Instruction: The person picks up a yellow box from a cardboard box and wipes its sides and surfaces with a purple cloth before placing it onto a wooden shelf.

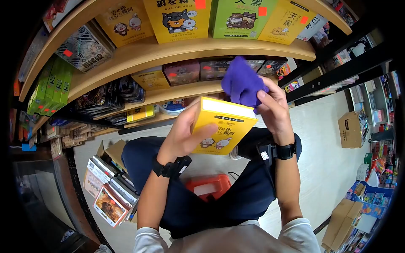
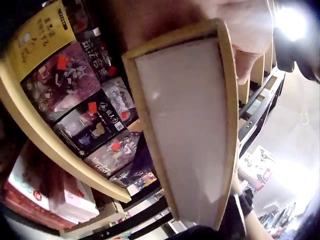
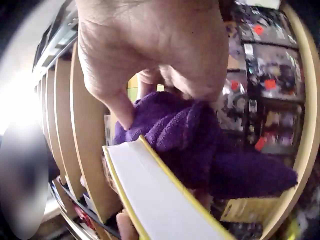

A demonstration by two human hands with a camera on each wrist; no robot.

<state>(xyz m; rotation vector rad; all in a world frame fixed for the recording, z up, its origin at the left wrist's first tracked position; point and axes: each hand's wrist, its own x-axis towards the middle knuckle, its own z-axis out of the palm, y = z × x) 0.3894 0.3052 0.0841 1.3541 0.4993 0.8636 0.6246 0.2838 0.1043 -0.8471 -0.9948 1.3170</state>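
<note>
And there, the right hand [image 1: 276,113] pinched the purple cloth [image 1: 243,82] by the yellow box's [image 1: 230,130] far right corner, the left hand's [image 1: 179,135] fingers curled round its left side.

Along the curved wooden shelf [image 1: 122,55] we see a yellow wolf box [image 1: 179,25] beside a green box [image 1: 238,21], both bearing red stickers. Below, we find darker boxes [image 1: 214,70]. On the pale floor [image 1: 316,126] we see an orange-red object [image 1: 220,184], stacked books [image 1: 110,205] and an open cardboard carton [image 1: 351,130].

Wooden shelves [image 1: 181,53], yellow boxes [image 1: 180,22], green boxes [image 1: 238,19]
</note>
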